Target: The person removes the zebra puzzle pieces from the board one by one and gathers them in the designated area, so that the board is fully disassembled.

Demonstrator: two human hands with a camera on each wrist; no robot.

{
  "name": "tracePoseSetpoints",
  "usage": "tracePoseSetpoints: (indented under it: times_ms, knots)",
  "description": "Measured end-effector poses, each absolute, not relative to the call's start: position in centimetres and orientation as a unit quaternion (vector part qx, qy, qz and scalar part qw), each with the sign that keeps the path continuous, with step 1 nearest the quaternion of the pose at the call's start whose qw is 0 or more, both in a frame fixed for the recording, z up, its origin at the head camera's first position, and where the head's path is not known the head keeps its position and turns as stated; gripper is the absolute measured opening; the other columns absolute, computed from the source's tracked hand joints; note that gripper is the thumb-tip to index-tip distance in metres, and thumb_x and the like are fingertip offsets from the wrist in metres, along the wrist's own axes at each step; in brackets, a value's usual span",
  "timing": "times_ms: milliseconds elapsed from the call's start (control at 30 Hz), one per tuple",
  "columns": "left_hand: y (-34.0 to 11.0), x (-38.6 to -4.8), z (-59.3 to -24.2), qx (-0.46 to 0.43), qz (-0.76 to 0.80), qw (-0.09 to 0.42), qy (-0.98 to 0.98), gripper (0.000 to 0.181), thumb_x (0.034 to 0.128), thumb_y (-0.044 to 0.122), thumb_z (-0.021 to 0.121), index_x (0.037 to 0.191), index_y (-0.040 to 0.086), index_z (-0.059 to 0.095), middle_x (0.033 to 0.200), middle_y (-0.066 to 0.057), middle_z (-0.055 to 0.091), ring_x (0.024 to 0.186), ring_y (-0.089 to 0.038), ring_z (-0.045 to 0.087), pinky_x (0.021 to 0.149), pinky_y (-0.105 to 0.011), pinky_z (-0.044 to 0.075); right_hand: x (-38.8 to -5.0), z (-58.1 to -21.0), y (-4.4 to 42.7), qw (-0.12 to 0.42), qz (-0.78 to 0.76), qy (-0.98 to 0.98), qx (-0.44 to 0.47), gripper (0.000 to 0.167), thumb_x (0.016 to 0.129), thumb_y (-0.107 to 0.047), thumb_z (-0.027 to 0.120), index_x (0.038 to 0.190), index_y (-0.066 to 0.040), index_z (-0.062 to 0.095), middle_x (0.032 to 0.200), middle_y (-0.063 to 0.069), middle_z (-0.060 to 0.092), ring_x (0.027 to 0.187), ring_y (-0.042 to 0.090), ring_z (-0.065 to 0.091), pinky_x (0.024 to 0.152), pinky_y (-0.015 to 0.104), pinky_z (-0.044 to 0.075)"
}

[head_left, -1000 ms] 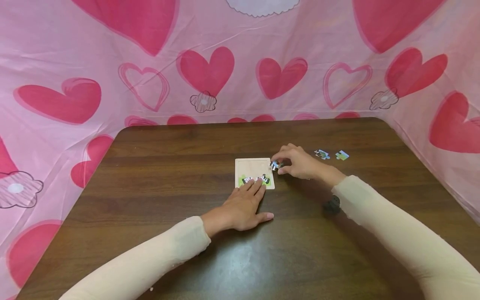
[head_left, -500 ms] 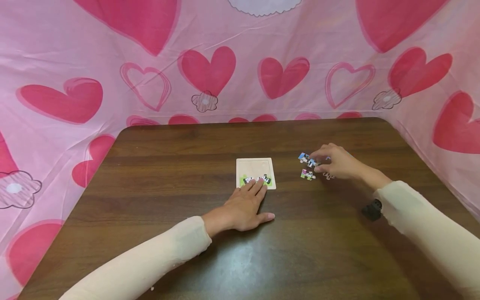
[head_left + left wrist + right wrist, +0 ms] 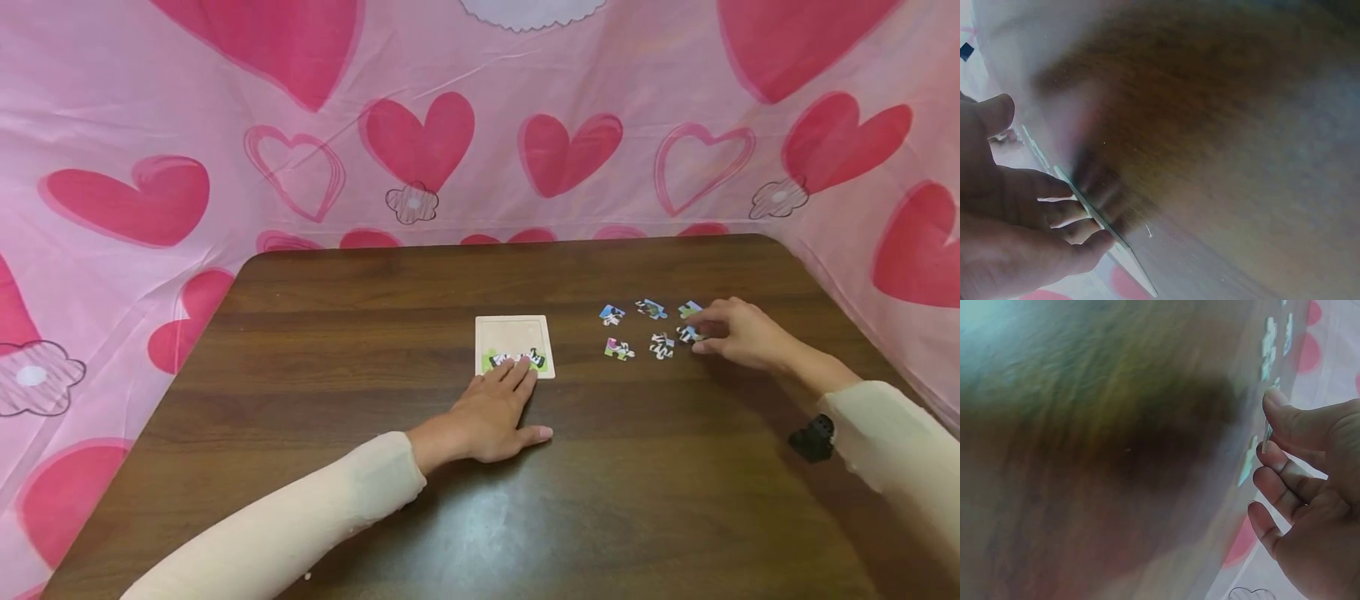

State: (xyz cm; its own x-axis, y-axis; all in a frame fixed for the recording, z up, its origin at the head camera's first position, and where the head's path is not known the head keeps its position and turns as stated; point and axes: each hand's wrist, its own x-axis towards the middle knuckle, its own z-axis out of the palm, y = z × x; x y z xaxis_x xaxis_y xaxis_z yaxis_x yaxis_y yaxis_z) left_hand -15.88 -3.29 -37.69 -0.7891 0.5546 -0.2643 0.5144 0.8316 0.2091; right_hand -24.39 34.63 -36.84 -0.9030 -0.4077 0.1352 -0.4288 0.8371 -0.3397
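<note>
My left hand (image 3: pixel 491 417) rests with straight, spread fingers on the lower edge of a square wooden puzzle board (image 3: pixel 513 329). A green strip with black-and-white figures shows along the board's bottom, partly under the fingertips; the upper part is bare wood. In the left wrist view the fingers touch the board (image 3: pixel 1107 228), seen edge-on. At the right, my right hand (image 3: pixel 746 337) pinches a blue, black and white puzzle piece (image 3: pixel 687 334) between thumb and fingers. The right wrist view shows this puzzle piece (image 3: pixel 1267 436) as a thin edge at the thumb tip.
Left of the right hand lie several loose jigsaw pieces: a blue one (image 3: pixel 612 315), a blue-brown one (image 3: pixel 652 309), a pink-green one (image 3: pixel 619 349) and a striped one (image 3: pixel 662 346). A green one (image 3: pixel 690 308) lies just beyond. Brown wooden table (image 3: pixel 337 367); pink heart-print cloth (image 3: pixel 480 192) behind.
My right hand has moved right, from beside the board, past the loose pieces to their right side, carrying the puzzle piece. The left hand has stayed on the board.
</note>
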Motion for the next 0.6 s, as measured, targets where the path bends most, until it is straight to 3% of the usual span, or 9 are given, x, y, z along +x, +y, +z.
tracePoseSetpoints:
  times_ms: [300, 467, 600]
  knots:
    - [-2.9, -15.8, -37.8, 0.282, 0.069, 0.154, 0.944, 0.084, 0.0937, 0.063, 0.042, 0.155, 0.01, 0.018, 0.162, -0.006, 0.006, 0.148, -0.026, 0.005, 0.115, -0.049, 0.018, -24.3, -37.7, 35.5, 0.041, 0.156, -0.957, 0.241, 0.035, 0.07, -0.007, 0.084, 0.102, -0.001, 0.072, 0.076, -0.004, 0.056, 0.08, 0.021, 0.051, 0.068, 0.037, 0.038]
    - [-2.9, -15.6, -37.8, 0.275, 0.076, 0.152, 0.946, 0.085, 0.0935, 0.063, 0.043, 0.154, 0.008, 0.018, 0.162, -0.007, 0.006, 0.148, -0.027, 0.005, 0.116, -0.048, 0.017, -24.5, -37.4, 35.1, 0.045, 0.157, -0.957, 0.24, 0.034, 0.072, -0.009, 0.083, 0.104, -0.002, 0.072, 0.08, 0.001, 0.06, 0.084, 0.025, 0.053, 0.07, 0.041, 0.04]
    - [-2.7, -15.6, -37.9, 0.278, 0.075, 0.135, 0.948, 0.087, 0.0929, 0.063, 0.045, 0.153, 0.006, 0.021, 0.16, -0.009, 0.016, 0.146, -0.028, 0.013, 0.115, -0.048, 0.019, -24.8, -36.8, 33.9, 0.071, 0.171, -0.95, 0.251, 0.028, 0.077, -0.01, 0.08, 0.101, -0.001, 0.072, 0.085, 0.006, 0.064, 0.084, 0.025, 0.053, 0.07, 0.041, 0.04]
